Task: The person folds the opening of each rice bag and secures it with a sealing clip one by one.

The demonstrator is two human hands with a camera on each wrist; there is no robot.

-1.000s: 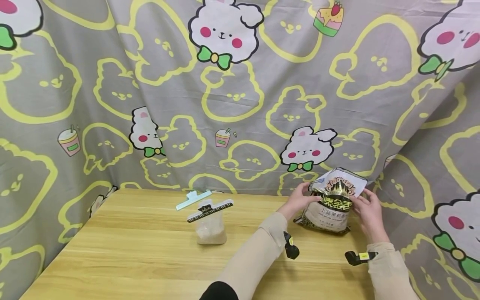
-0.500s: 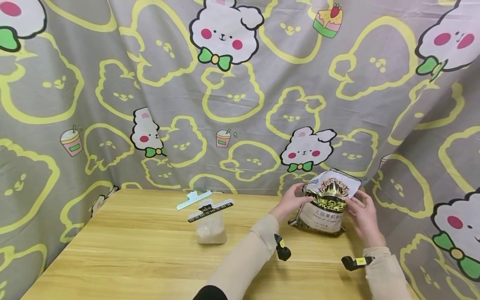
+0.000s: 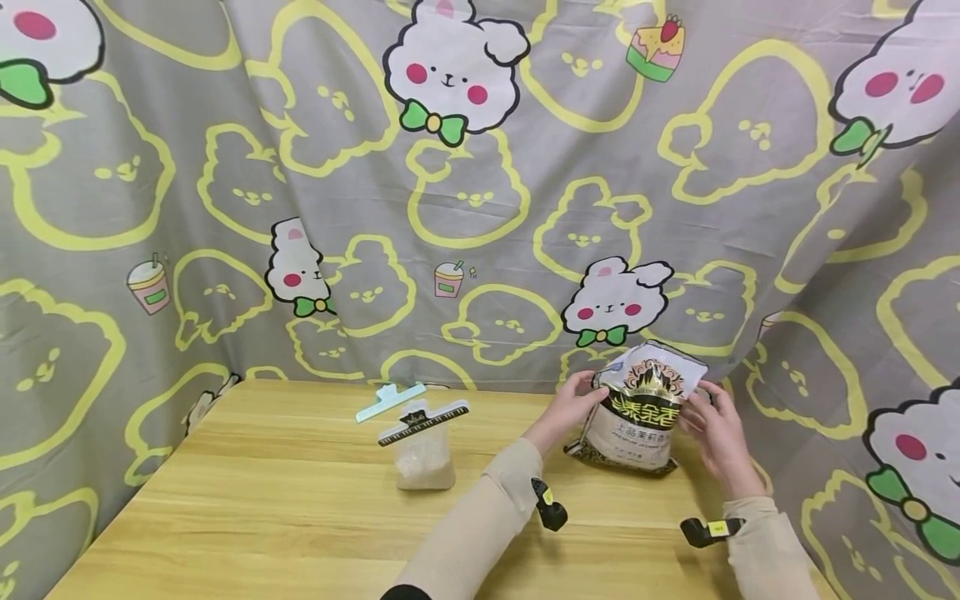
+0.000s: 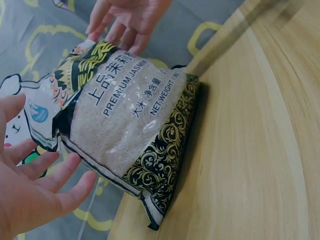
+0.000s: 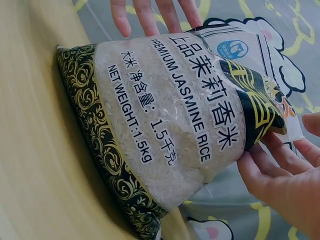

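A bag of jasmine rice (image 3: 633,429) stands at the right back of the table, its clear front showing white grains. Its white top leans back, and black-and-gold scrollwork runs along the bottom. My left hand (image 3: 561,415) is at the bag's left edge; in the left wrist view its fingers (image 4: 62,172) are spread and fairly straight beside the side seam. On the other side is my right hand (image 3: 718,433). Its fingertips (image 5: 248,162) touch the bag's side near the black band, with the thumb held away from it.
Left of the bag, a small clear bag of grains (image 3: 425,467) stands under a black clip with a piano-key pattern (image 3: 423,423). Behind it lies a light blue clip (image 3: 390,403). A patterned grey curtain (image 3: 480,208) encloses the wooden table (image 3: 300,508) at the back and sides.
The rice bag has shifted a little to the left, both hands moving along with it. The small bag and the clips stay in place on the table.
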